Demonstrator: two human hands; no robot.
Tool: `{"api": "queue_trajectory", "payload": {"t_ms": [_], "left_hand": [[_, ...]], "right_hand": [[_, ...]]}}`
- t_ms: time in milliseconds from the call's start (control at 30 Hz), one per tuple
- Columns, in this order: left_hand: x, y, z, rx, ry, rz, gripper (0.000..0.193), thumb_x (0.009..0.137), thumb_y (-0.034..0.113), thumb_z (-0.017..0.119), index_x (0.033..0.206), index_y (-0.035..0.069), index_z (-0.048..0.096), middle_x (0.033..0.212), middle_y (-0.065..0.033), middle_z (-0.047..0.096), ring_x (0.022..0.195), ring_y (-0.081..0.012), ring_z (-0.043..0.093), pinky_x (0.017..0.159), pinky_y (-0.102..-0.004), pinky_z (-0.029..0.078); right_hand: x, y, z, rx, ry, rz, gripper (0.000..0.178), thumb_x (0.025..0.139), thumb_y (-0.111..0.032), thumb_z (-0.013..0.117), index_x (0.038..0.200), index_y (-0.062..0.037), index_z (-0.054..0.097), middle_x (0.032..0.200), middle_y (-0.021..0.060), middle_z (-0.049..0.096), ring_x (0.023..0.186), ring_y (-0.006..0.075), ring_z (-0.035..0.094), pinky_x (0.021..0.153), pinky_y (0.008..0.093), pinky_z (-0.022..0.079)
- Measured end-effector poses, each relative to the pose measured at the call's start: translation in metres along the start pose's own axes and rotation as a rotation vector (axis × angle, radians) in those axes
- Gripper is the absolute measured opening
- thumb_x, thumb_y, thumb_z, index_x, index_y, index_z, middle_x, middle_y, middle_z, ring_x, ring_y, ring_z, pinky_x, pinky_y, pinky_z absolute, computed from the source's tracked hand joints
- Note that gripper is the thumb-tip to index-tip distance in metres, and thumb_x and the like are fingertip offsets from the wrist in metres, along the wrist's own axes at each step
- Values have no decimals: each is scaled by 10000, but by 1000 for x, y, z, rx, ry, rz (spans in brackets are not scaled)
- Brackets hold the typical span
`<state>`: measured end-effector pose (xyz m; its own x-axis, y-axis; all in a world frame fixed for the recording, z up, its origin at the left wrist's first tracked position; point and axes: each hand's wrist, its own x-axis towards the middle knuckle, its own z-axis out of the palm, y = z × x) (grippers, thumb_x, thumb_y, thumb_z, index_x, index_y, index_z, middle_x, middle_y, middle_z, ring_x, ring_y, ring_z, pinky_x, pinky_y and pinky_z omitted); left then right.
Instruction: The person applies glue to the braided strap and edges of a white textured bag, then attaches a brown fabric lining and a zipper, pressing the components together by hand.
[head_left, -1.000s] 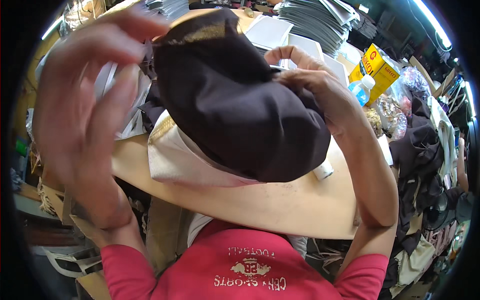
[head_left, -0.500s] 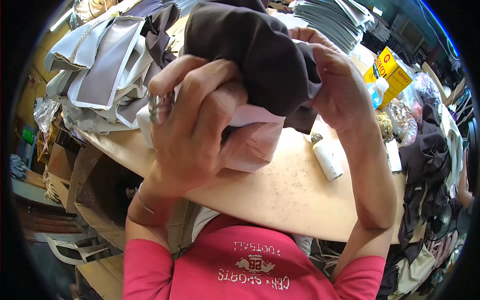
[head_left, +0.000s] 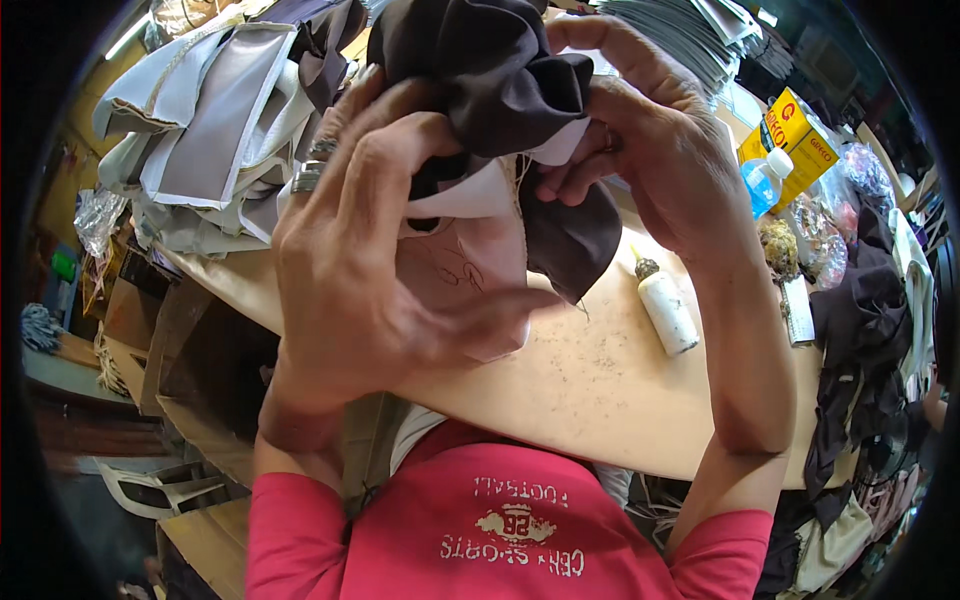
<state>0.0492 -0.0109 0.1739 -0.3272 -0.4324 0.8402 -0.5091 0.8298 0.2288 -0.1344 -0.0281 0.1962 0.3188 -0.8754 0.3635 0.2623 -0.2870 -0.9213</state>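
Note:
A dark brown, satiny cloth piece with a white, stitched underside is bunched up between my hands above the table. My right hand grips its right edge, fingers curled and pressed around a fold where the white side shows. At the left, my left hand has its fingertips bent over the cloth's edge, while the thumb stretches out to the right, blurred by motion. Below hangs a pale pinkish-white panel with pen scribbles, partly covered by the left hand. A dark flap of the cloth drops beside the panel.
On the tan table a white squeeze bottle stands right of the cloth. Further right are a yellow box, a blue bottle and dark cloth. Grey-white sewn pieces pile up at left; stacked sheets lie behind.
The dark cloth has been turned and folded up, baring its white underside and a seam. My left thumb has swung out from the panel; my right fingers have shifted left and curled in.

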Motion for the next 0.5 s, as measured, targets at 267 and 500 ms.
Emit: {"api": "queue_trajectory", "payload": {"t_ms": [267, 500], "left_hand": [[-1, -26, 2, 26, 45, 167, 366, 559, 51, 684, 908, -10, 589, 1049, -184, 512, 938, -289, 531, 808, -331, 408], [4, -31, -15, -340, -42, 36, 266, 543, 14, 661, 767, -45, 531, 954, -181, 554, 831, -231, 569, 708, -302, 440]], "right_hand": [[-9, 1, -7, -395, 65, -72, 323, 797, -199, 511, 1059, -11, 496, 739, 107, 586, 592, 163, 584, 564, 231, 475], [-13, 3, 10, -1283, 203, -742, 424, 646, -264, 697, 972, -31, 558, 956, 68, 544, 846, 166, 496, 668, 281, 383]]}}
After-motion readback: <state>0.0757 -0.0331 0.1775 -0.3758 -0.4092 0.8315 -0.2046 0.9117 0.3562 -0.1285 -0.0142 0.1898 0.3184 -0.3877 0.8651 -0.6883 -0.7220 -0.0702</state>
